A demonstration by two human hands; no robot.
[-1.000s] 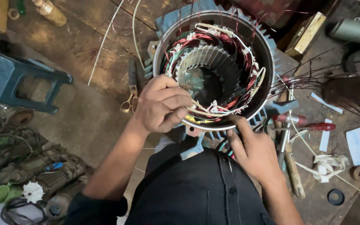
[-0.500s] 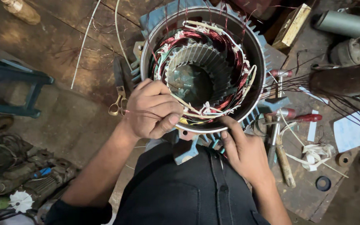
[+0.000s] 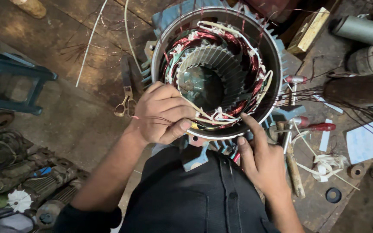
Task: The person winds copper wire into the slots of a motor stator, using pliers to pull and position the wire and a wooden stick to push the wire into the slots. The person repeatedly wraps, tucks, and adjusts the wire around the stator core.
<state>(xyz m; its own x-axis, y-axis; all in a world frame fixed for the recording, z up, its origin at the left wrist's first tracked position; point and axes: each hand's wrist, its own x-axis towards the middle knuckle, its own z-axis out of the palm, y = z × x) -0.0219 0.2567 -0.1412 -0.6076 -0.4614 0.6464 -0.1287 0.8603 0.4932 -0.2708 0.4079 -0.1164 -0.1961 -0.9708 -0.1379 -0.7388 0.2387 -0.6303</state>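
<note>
A large blue motor stator [image 3: 277, 47] stands open end up in front of me, with red copper windings [image 3: 242, 47] and pale insulating sleeves around its slotted core. My left hand [image 3: 162, 114] rests on the near left rim, fingers closed on thin winding wires and a pale sleeve [image 3: 203, 115]. My right hand [image 3: 262, 159] sits at the near right rim, forefinger stretched up touching the housing edge, holding nothing that I can see.
Scissors [image 3: 125, 105] lie left of the stator. A red-handled screwdriver [image 3: 320, 127], a wooden-handled tool [image 3: 294, 172], tape rolls [image 3: 333, 195] and paper scraps [image 3: 365, 142] lie at the right. A blue stool [image 3: 9, 82] stands far left; old motors [image 3: 35, 190] bottom left.
The view has shifted, so the stator sits more central. My left hand stays on the wires at the near rim; my right hand has moved up to the housing edge.
</note>
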